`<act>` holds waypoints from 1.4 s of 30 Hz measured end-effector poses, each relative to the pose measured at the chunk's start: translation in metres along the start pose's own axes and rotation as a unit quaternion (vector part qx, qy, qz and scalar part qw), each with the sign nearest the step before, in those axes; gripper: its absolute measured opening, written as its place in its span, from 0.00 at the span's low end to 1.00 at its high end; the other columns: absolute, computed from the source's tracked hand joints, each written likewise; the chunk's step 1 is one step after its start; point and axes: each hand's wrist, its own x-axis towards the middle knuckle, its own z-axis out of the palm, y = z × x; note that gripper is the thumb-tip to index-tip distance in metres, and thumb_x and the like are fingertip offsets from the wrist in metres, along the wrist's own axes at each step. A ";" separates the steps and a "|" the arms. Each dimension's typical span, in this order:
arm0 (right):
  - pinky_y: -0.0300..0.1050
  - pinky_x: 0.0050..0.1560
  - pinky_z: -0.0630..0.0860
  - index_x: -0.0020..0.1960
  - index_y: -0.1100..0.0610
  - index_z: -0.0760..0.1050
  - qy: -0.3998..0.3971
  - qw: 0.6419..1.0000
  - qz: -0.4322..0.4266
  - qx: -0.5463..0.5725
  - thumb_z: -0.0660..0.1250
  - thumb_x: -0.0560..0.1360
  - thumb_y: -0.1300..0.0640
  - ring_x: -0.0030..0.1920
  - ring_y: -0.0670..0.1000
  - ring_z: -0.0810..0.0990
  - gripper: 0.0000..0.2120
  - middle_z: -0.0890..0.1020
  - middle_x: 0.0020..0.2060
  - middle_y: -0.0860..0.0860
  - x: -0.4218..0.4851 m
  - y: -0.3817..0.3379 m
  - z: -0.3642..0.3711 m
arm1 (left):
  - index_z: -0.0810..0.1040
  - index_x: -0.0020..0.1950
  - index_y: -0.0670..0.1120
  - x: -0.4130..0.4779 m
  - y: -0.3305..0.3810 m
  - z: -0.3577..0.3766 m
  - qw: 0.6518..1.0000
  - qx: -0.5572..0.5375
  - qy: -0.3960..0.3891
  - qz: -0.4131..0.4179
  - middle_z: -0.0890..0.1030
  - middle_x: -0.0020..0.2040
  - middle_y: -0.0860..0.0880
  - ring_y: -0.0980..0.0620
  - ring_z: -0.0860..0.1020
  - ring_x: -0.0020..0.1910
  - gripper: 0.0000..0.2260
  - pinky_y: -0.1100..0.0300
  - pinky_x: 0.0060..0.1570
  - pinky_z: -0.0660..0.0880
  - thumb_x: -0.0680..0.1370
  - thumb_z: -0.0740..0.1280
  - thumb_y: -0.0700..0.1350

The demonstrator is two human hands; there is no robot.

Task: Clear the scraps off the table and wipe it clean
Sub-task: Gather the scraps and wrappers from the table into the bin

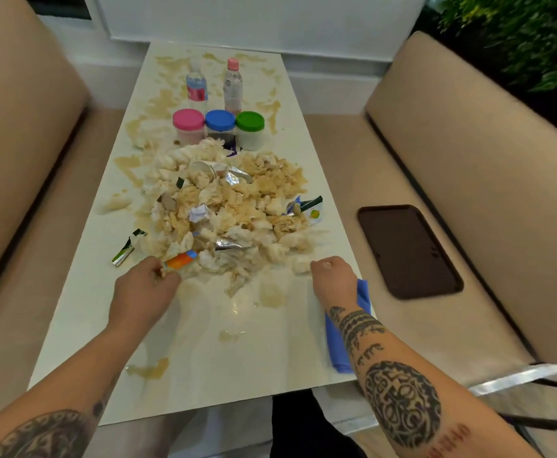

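From the head camera I see a long white glossy table [204, 375] between beige benches, stained brown, heaped with soggy crumpled tissue and wrapper scraps [227, 209]. My left hand [145, 289] pinches an orange wrapper [179, 260]; my right hand [333, 276] is fisted above a blue cloth [335, 345].

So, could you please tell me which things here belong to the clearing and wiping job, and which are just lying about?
Part of the job:
pile of scraps
orange wrapper, pinched by the left hand
blue cloth under the right hand
stained table

Just lying about:
two bottles
three lidded jars
dark tray on the seat
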 end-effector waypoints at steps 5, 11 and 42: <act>0.45 0.54 0.72 0.70 0.54 0.72 -0.056 0.990 -0.070 -0.105 0.64 0.80 0.51 0.60 0.59 0.76 0.19 0.71 0.64 0.56 0.010 -0.002 0.015 | 0.72 0.44 0.48 -0.010 0.029 0.017 0.989 -0.141 -0.027 -0.015 0.77 0.39 0.48 0.48 0.70 0.34 0.06 0.55 0.34 0.66 0.75 0.70 0.43; 0.48 0.52 0.78 0.68 0.52 0.76 -0.066 0.924 -0.207 -0.316 0.59 0.83 0.58 0.64 0.59 0.70 0.16 0.70 0.68 0.52 0.012 0.007 0.021 | 0.79 0.46 0.53 -0.017 0.043 0.041 0.985 -0.133 -0.109 0.020 0.78 0.38 0.50 0.50 0.74 0.33 0.08 0.57 0.34 0.68 0.79 0.63 0.41; 0.42 0.33 0.74 0.57 0.55 0.79 -0.330 0.908 -0.015 0.258 0.71 0.77 0.47 0.42 0.54 0.84 0.14 0.86 0.48 0.55 -0.147 -0.114 0.111 | 0.86 0.49 0.54 -0.056 -0.024 -0.039 0.982 -0.147 -0.109 0.048 0.80 0.40 0.56 0.68 0.80 0.38 0.07 0.65 0.39 0.71 0.80 0.68 0.49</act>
